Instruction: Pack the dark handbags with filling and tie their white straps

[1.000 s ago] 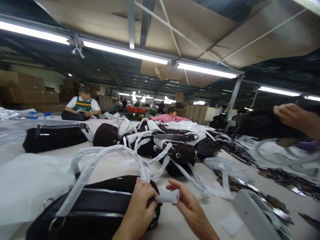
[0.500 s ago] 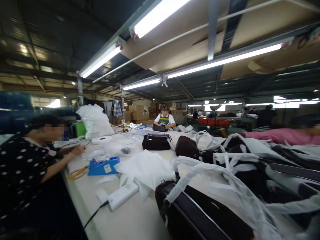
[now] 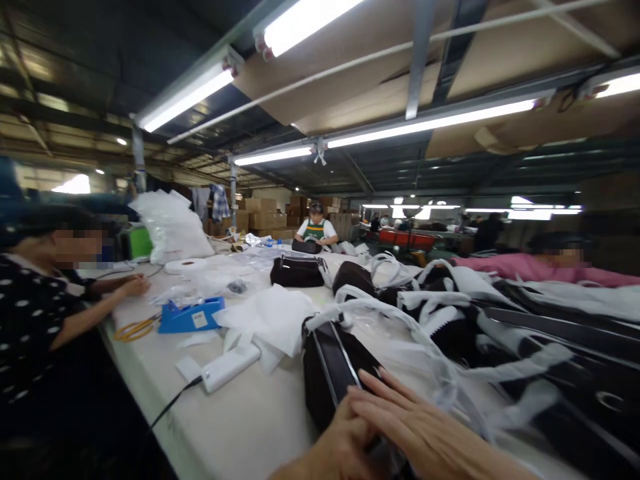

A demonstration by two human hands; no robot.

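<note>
Dark handbag [image 3: 330, 367] under flat, open right hand [image 3: 415, 427]; left hand [image 3: 340, 447] grip unclear.

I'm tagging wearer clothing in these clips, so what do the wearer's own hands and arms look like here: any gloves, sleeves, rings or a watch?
Both hands are bare: no gloves, and no rings or watch on the parts in view. The right forearm shows no sleeve. Only the left hand and a bit of wrist show, also uncovered. Fingernails look short and unpainted.
</note>
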